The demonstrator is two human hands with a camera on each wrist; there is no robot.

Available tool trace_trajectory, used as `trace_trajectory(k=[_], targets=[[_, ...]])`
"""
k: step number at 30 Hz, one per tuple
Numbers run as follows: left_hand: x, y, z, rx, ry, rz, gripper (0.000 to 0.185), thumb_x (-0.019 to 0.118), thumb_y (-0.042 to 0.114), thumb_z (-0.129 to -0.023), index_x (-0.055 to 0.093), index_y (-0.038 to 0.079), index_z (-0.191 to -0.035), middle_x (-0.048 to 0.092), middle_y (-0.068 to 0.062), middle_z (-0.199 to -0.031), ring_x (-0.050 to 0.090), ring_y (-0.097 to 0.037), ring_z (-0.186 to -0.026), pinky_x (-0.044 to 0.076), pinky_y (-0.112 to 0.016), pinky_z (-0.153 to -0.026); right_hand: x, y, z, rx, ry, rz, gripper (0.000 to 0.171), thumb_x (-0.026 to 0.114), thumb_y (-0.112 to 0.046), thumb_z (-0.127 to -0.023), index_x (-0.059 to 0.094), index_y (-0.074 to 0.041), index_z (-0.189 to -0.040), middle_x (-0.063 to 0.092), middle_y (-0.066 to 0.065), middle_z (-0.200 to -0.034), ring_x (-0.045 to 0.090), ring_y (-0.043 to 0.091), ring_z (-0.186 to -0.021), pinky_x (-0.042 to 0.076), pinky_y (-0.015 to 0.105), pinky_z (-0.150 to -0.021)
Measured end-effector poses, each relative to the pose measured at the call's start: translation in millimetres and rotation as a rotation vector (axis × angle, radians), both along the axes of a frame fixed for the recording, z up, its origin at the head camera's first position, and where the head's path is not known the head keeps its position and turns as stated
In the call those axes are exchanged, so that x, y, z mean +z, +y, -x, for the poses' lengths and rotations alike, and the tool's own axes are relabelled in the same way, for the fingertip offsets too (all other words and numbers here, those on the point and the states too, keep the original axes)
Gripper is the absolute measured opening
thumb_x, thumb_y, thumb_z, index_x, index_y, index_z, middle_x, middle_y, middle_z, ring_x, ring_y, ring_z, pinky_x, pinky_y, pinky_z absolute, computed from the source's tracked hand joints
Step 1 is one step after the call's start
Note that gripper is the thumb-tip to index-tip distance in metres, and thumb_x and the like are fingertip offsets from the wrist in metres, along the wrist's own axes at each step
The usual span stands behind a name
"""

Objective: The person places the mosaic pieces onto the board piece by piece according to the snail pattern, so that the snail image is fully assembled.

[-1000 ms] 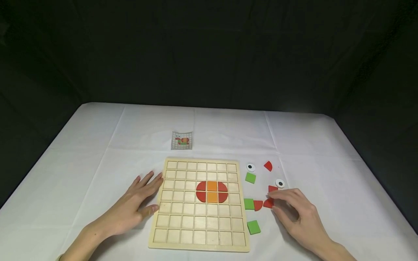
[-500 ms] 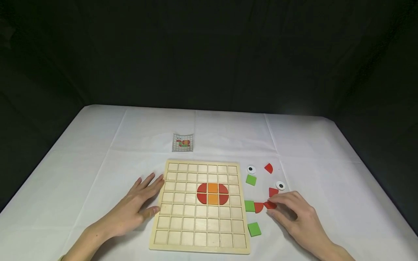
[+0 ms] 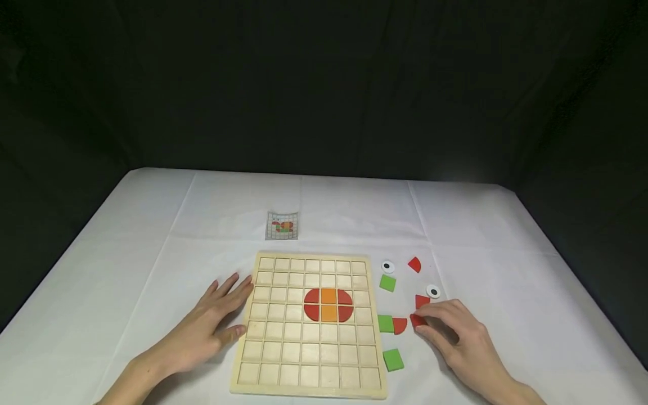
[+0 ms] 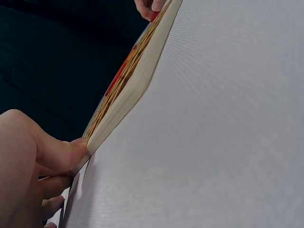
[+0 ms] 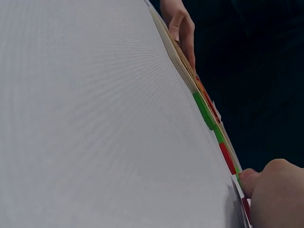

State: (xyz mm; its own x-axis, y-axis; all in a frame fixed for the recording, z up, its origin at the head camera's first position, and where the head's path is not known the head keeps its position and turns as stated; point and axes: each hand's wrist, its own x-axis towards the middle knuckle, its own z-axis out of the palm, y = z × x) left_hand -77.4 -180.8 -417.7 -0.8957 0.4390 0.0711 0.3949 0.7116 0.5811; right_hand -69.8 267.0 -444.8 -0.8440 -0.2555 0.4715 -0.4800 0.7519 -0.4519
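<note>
A wooden grid board [image 3: 273, 360] lies on the white table, with red quarter-rounds and orange squares forming an oval [image 3: 328, 305] in its middle cells. My left hand [image 3: 230, 306] lies flat beside the board's left edge, its thumb [image 4: 57, 156] touching that edge. To the right of the board, my right hand [image 3: 427, 322] pinches a small red piece [image 3: 416, 320] on the cloth. Just left of that piece sit a red quarter-round [image 3: 400, 325] and a green square [image 3: 385, 323]. The right wrist view shows these pieces edge-on.
Loose pieces lie right of the board: green squares [image 3: 387, 283] [image 3: 393, 360], red pieces [image 3: 415, 264] [image 3: 422, 301] and two eye discs [image 3: 387, 266] [image 3: 432, 291]. A small pattern card [image 3: 282, 226] lies behind the board. Dark cloth surrounds the table.
The right hand's fingers have stayed on the small red piece, which has barely shifted. The left hand has not moved. The head view has tilted slightly.
</note>
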Motion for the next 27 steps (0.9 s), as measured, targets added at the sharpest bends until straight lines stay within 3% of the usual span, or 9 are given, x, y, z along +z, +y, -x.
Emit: trace_trajectory(k=[4,13,20,27], targets=[[-0.7,0.2,-1.5,-0.005,-0.003,-0.001,0.073,0.069,0.019,-0.092,0.034,0.009,-0.156,0.027,-0.001,-0.164,0.013,-0.03,-0.155,-0.004,-0.033,-0.128,0.1,-5.6,-2.8,0.027,0.036,0.059,0.047,0.088,-0.001,-0.069,0.072,-0.022,-0.108,0.068,-0.012,-0.104,0.056,0.0,-0.101,0.041,0.0,-0.094],[-0.8,0.6,-0.4,-0.011,-0.009,-0.01,0.073,0.069,0.019,-0.092,0.034,0.009,-0.156,0.026,-0.001,-0.165,0.012,-0.031,-0.155,-0.004,-0.036,-0.128,-2.8,-40.1,0.1,0.254,0.176,0.196,0.049,0.088,0.004,-0.063,0.072,-0.017,-0.104,0.07,-0.006,-0.101,0.059,0.008,-0.097,0.046,0.011,-0.095],[-1.5,-0.7,-2.2,-0.008,0.001,-0.01,0.073,0.07,0.02,-0.092,0.034,0.009,-0.156,0.026,-0.001,-0.165,0.014,-0.031,-0.155,-0.003,-0.037,-0.128,-3.7,-66.9,-2.1,0.332,0.16,0.209,0.04,0.087,-0.002,-0.07,0.071,-0.017,-0.104,0.07,-0.006,-0.102,0.058,0.008,-0.097,0.05,0.013,-0.082],[-0.9,-0.9,-2.1,-0.011,0.003,-0.016,0.074,0.07,0.019,-0.092,0.034,0.009,-0.156,0.027,-0.002,-0.164,0.013,-0.032,-0.155,-0.004,-0.035,-0.128,-2.3,-81.2,-2.8,0.344,0.106,0.191,0.029,0.084,-0.007,-0.077,0.072,-0.019,-0.1,0.07,-0.006,-0.103,0.056,0.007,-0.096,0.049,0.013,-0.076]])
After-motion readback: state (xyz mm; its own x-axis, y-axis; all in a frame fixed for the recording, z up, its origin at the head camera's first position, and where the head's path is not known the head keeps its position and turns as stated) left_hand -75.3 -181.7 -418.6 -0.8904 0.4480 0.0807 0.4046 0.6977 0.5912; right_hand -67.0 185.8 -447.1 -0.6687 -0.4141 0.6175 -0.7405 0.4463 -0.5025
